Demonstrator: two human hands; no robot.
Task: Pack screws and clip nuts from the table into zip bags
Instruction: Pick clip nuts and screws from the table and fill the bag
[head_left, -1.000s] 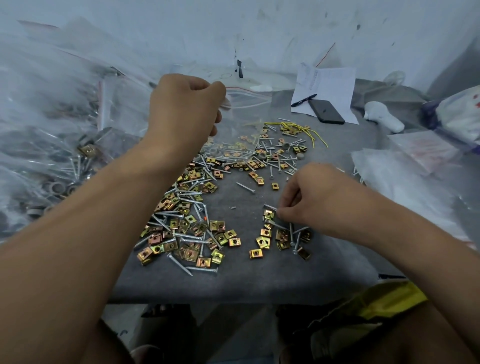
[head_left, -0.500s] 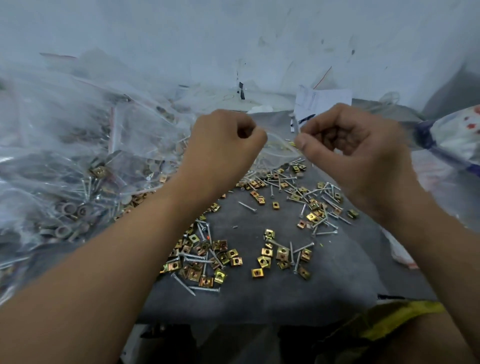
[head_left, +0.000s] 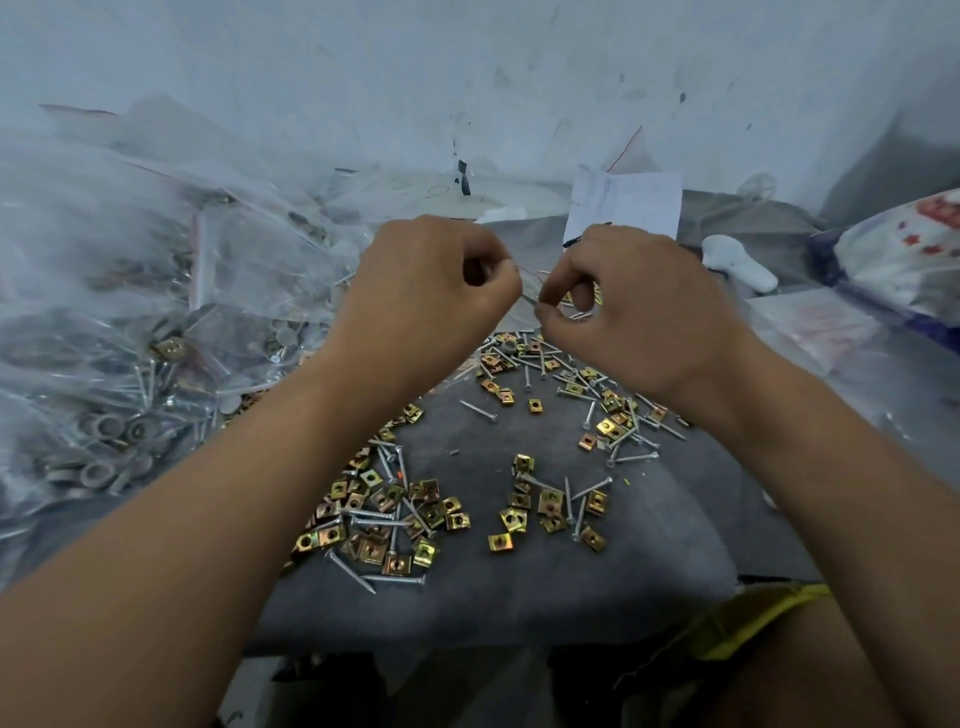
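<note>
Gold clip nuts (head_left: 387, 525) and silver screws (head_left: 371, 515) lie scattered over the grey table top (head_left: 467, 592); a smaller cluster of clip nuts (head_left: 545, 512) sits to their right. My left hand (head_left: 421, 296) and my right hand (head_left: 634, 312) are raised above the table, fists nearly touching. Both pinch the top edge of a clear zip bag (head_left: 525, 283), which is thin and mostly hidden behind the hands. What the bag holds cannot be seen.
A heap of clear bags filled with screws and washers (head_left: 135, 364) covers the left side. A white paper (head_left: 626, 205) leans at the back, a white object (head_left: 737, 265) and more plastic bags (head_left: 904, 249) lie at the right.
My right hand left the small cluster on the table and rose to meet the left hand. The two hands have closed in on each other at the bag's top.
</note>
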